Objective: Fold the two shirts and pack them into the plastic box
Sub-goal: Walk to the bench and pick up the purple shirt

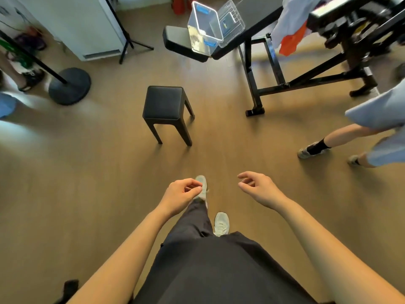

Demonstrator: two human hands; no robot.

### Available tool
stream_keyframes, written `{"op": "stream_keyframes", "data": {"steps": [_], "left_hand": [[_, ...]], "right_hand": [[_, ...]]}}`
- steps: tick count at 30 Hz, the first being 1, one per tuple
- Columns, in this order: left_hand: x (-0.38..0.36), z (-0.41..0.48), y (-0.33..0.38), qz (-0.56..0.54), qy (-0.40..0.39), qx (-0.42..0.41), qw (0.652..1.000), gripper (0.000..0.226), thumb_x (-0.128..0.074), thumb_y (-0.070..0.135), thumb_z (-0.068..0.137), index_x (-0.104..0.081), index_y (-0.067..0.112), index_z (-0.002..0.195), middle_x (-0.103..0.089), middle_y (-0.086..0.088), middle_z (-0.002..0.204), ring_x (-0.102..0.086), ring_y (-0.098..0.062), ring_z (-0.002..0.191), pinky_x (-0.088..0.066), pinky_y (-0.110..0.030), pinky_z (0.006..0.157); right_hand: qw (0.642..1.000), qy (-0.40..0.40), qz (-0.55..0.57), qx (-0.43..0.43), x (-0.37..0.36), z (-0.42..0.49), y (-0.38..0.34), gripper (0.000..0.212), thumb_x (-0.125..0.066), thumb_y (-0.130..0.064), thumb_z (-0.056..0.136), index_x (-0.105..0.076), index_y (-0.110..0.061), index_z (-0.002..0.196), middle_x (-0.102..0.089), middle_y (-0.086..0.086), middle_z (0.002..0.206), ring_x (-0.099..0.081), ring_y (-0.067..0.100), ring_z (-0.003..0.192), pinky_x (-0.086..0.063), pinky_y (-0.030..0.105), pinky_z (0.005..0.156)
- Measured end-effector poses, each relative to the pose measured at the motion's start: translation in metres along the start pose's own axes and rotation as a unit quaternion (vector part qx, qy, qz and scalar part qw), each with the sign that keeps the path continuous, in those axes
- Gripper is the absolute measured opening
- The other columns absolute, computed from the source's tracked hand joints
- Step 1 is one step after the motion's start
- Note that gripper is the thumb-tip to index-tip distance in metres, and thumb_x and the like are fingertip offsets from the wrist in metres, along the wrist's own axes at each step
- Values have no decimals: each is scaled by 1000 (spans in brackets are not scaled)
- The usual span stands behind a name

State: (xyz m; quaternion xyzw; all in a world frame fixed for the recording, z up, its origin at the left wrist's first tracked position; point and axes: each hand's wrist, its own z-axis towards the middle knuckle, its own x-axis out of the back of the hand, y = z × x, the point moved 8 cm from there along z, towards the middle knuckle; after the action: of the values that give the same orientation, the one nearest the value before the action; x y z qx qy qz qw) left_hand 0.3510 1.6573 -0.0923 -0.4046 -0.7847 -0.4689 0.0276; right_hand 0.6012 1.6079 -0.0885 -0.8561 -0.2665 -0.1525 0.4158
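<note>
Both hands hang free above the wooden floor [109,172], the left hand [183,195] and the right hand [257,189] each loosely curled and holding nothing, well apart from the clear plastic box [205,29] standing open on the dark tabletop [256,16], where the pale and orange shirts [289,27] drape over the edge.

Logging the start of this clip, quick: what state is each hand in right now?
Left hand: open, fingers loosely curled, holding nothing.
Right hand: open, fingers relaxed, holding nothing.
</note>
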Motion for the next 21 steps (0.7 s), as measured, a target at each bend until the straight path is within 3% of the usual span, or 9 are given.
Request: {"op": "stream_keyframes", "data": {"steps": [8, 11, 16, 21], "left_hand": [[56, 135, 30, -41, -19, 8, 999, 16, -66, 30, 96, -76, 24, 108, -74, 9, 104, -67, -8, 98, -53, -20, 81], [78, 186, 52, -35, -32, -1, 999, 15, -65, 30, 97, -74, 26, 109, -72, 10, 104, -65, -6, 98, -50, -14, 76], [114, 275, 118, 22, -69, -47, 996, 19, -62, 35, 98, -71, 28, 114, -68, 15, 106, -64, -2, 99, -48, -8, 76], [137, 361, 191, 32, -76, -79, 993, 18, -62, 35, 98, -72, 29, 112, -70, 13, 106, -66, -5, 101, -53, -15, 83]], "right_hand": [[999, -10, -22, -25, 58, 120, -53, 32, -63, -34, 96, -64, -22, 125, -67, -6, 106, -64, 12, 95, -55, 33, 91], [999, -9, -21, -29, 89, 158, -76, 32, -62, -34, 96, -64, -22, 127, -67, -7, 105, -64, 12, 94, -53, 31, 88], [995, 90, 48, -23, 162, 210, -107, 33, -62, -28, 97, -61, -23, 130, -66, -4, 112, -64, 7, 92, -48, 17, 75], [985, 150, 81, -20, 229, 267, -114, 40, -65, -25, 96, -57, -25, 135, -62, -7, 118, -62, 5, 94, -46, 12, 74]]}}
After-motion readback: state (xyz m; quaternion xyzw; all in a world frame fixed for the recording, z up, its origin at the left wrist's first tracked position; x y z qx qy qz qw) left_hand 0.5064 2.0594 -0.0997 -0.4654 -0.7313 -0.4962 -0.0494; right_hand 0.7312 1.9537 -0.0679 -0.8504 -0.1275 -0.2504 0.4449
